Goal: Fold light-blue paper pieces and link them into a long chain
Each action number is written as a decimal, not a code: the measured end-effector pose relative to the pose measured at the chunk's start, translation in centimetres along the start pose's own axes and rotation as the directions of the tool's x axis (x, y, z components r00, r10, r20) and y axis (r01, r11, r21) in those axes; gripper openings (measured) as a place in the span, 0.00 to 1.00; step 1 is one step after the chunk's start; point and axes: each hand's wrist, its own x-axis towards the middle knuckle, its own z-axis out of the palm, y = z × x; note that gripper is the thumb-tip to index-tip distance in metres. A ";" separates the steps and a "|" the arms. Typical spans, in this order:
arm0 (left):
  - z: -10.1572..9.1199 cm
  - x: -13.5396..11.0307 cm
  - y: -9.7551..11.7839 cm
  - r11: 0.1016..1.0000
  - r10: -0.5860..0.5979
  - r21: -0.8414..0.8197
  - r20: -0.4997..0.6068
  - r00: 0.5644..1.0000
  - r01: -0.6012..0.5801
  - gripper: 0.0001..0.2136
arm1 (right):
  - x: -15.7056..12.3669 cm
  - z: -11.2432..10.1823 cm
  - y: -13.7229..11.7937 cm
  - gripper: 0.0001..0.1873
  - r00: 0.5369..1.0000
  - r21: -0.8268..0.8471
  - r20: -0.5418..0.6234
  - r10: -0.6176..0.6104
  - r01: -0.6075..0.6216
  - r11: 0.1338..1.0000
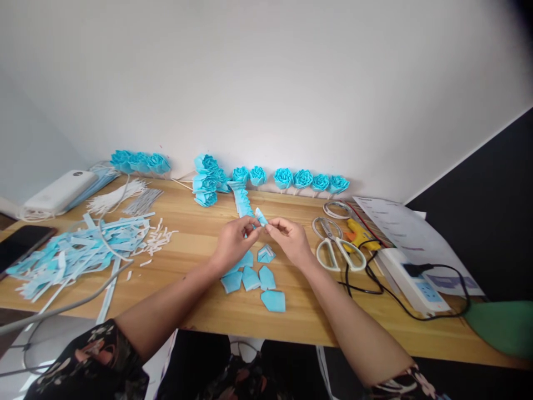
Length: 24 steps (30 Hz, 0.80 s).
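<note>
Dark floral sleeves (pixel 89 364) bracket a wooden table (pixel 187 239), bare forearms (pixel 175 294) stretching across its near edge. Pointed blue pieces (pixel 273 301) lie between them, mostly spread singly, apparently so each is easy to pick out. Just beyond, the left hand (pixel 238 238) and right hand (pixel 290 240) grasp a small folded blue piece (pixel 261 216) between thumbs and fingers over the tabletop, probably from both sides because so soft a scrap would slip or bend in one. White-handled scissors (pixel 332 240) (handles turned toward the person, seemingly for a quick reach) lie at right beside a yellow glue gun (pixel 361 234); blue and white strips (pixel 79 250) are heaped well apart at left, likely to keep offcuts aside. Farther back, blue flowers (pixel 303 179) line the table's rear, seemingly placed there for safekeeping. Behind the pale-grained wood rises a plain white wall (pixel 266 83), with a dark panel (pixel 483 222) at right.
</note>
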 end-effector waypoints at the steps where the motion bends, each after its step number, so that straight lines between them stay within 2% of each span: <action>1: 0.0 0.0 0.0 1.000 -0.004 0.002 0.000 1.000 0.004 0.08 | 0.0 0.0 0.0 0.09 1.000 -0.019 -0.005 -0.012 0.012 1.000; 11: 0.0 0.0 0.0 0.999 0.004 0.033 0.001 1.000 -0.004 0.07 | -0.3 0.2 -0.3 0.06 0.990 -0.184 -0.015 -0.139 0.133 0.974; 24: 0.0 0.0 0.2 0.999 -0.010 0.040 0.013 1.000 0.010 0.07 | -0.3 0.3 -0.1 0.06 0.990 -0.203 -0.009 -0.141 0.136 0.970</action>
